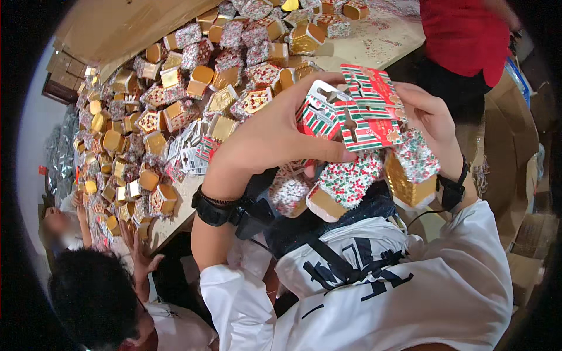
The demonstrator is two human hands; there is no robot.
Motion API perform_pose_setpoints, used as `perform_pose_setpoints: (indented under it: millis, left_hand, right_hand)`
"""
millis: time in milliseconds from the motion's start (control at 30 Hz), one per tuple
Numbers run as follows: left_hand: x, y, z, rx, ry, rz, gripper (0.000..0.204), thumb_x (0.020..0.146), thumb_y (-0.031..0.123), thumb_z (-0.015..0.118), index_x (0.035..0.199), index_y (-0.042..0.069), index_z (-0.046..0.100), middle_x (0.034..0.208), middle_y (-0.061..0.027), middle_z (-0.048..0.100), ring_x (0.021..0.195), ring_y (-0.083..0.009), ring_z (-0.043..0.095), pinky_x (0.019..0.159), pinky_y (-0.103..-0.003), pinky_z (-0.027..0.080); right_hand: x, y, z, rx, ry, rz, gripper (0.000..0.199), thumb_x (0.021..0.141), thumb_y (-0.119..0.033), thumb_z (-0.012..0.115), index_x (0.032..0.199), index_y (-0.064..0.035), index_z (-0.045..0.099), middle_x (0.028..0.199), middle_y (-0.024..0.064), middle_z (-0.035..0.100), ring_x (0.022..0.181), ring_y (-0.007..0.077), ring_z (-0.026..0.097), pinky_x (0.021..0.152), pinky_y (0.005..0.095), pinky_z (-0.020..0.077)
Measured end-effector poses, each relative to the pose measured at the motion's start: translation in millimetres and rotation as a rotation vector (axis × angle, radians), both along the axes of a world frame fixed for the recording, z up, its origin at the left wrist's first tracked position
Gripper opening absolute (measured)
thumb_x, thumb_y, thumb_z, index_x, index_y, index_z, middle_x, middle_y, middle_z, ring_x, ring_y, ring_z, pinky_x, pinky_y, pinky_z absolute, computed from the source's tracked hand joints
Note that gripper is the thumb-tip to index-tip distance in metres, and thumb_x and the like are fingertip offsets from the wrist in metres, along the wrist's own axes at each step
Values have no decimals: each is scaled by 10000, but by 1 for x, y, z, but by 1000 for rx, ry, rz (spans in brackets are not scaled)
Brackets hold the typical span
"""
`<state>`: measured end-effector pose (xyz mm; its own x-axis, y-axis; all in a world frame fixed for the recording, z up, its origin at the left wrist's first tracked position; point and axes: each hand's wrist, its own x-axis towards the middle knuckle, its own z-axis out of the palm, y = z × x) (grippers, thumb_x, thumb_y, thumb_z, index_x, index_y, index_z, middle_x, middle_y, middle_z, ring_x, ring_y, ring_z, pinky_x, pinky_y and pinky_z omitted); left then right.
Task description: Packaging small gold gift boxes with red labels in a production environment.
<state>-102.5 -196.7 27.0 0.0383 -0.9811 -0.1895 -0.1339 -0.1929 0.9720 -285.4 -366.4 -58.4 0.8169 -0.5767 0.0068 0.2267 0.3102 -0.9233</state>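
Observation:
My left hand (pixel 275 137) and my right hand (pixel 430 120) are raised close to my chest, both gripping a bundle of small house-shaped gift boxes (pixel 351 178) with speckled red, green and white roofs and gold walls. Flat striped red, green and white card hangers (pixel 363 111) stick up from the bundle between my fingers. My left thumb presses across the front of the cards. My right hand cups the right box (pixel 413 161) from behind. A black watch sits on each wrist.
A table (pixel 374 44) carries a large heap of similar speckled and gold boxes (pixel 175 111) and a pile of flat cards (pixel 190 152). Cardboard lies at the top left. A person in red (pixel 465 35) stands at the far right; other people sit at the lower left (pixel 99 298).

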Motion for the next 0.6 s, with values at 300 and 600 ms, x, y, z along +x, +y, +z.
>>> perform_pose_setpoints:
  millis: [300, 600]
  left_hand:
    - [-7, 15, 10, -29, 34, 69, 570, 661, 38, 730, 1167, 16, 468, 740, -30, 592, 502, -87, 546, 444, -224, 452]
    - [16, 13, 1, -227, -344, -149, 460, 640, 109, 688, 1061, 26, 523, 822, 8, 557, 748, -50, 508, 674, -207, 439]
  right_hand:
    - [14, 20, 13, -141, -12, 162, 396, 969, -227, 425, 1270, 29, 443, 1055, 99, 620, 871, 120, 629, 752, 246, 501]
    - [-4, 22, 47, -128, 91, 461, 389, 970, -252, 419, 1220, 43, 464, 941, 96, 618, 710, 135, 617, 625, 250, 504]
